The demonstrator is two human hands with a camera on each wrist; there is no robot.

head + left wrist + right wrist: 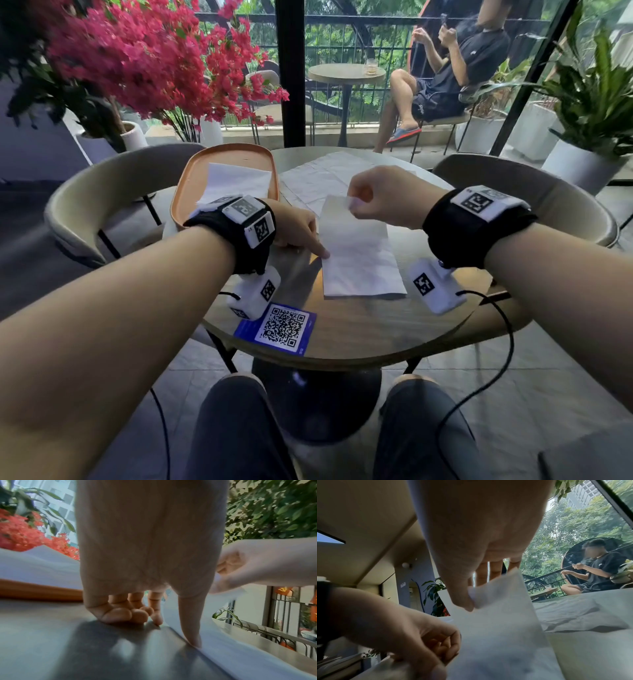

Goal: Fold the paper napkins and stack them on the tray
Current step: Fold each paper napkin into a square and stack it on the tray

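A white napkin [359,253] lies long and narrow in the middle of the round table [359,329]. My left hand [303,234] presses its left edge with a straight index finger [192,622]; the other fingers are curled on the tabletop. My right hand [354,204] pinches the napkin's far corner between thumb [462,595] and fingers and holds that end lifted off the table. The orange tray [185,192] stands at the back left with one folded napkin [236,181] on it.
Several unfolded napkins [318,178] lie spread at the back of the table, right of the tray. A blue QR card [281,327] sits at the near edge. Chairs [85,205] flank the table. A person [445,78] sits outside behind the glass.
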